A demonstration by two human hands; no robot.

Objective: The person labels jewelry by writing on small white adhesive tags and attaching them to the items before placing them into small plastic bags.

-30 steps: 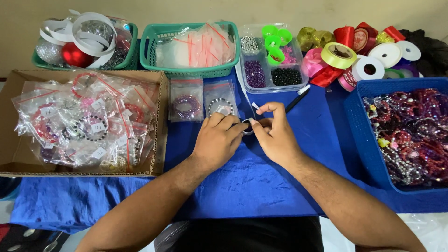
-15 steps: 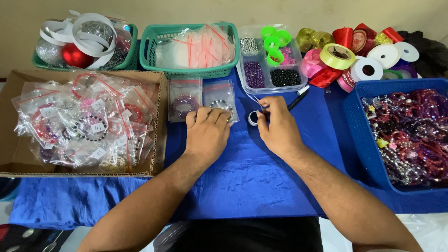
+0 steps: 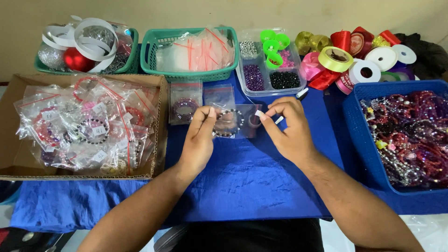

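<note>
My left hand (image 3: 198,140) pinches the edge of a small clear zip bag (image 3: 232,122) holding a dark beaded bracelet, a little above the blue cloth (image 3: 242,182). My right hand (image 3: 289,130) is just right of the bag, its fingertips pinching a small white sticker (image 3: 258,113) near the bag's right edge. A small dark roll (image 3: 254,122) lies on the cloth behind the bag. Two more bagged bracelets (image 3: 185,105) lie further back on the cloth.
A cardboard box (image 3: 161,107) of bagged bracelets stands at the left. A blue bin (image 3: 354,126) of loose bracelets is at the right. At the back: a green basket (image 3: 154,56) of bags, a clear bead tray (image 3: 273,88), ribbon rolls (image 3: 354,56), and a basket of ornaments (image 3: 79,51).
Both hands have moved apart and lifted off the cloth. The left hand now holds up the bagged bracelet, and the right hand holds a white sticker beside it.
</note>
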